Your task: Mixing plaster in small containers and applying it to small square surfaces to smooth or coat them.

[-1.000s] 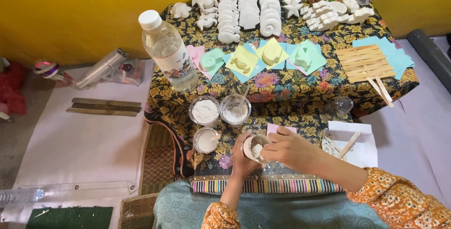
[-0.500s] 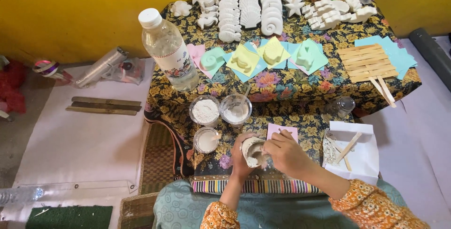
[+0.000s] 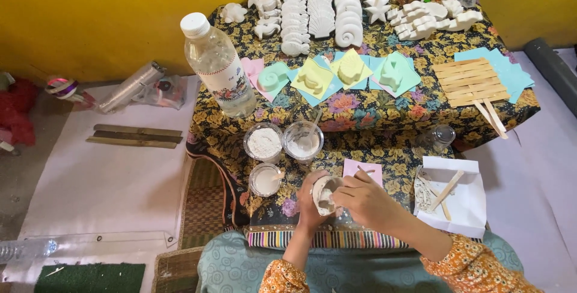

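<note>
My left hand (image 3: 309, 200) grips a small round mould (image 3: 325, 195) holding white paste, tilted toward my right hand. My right hand (image 3: 363, 200) presses its fingers into the mould's opening and holds a thin wooden stick (image 3: 363, 171) that pokes out above it. Both hands hover over the near edge of a low table covered in flowered cloth (image 3: 384, 109). A pink paper square (image 3: 363, 168) lies just behind my right hand. Three clear cups sit to the left: one of white powder (image 3: 264, 142), one with a stirrer (image 3: 302, 140), one of white liquid (image 3: 265, 180).
A tall clear water bottle (image 3: 219, 67) stands at the table's left. Rows of white plaster shells and stars (image 3: 336, 4) fill the back. Coloured paper squares carry cast shapes (image 3: 336, 73). Wooden sticks (image 3: 469, 82) lie right; a white paper with sticks (image 3: 454, 197) lies near right.
My right hand has shifted slightly on the mould and keeps working inside it. The view has tilted a little. My left hand still holds the mould.
</note>
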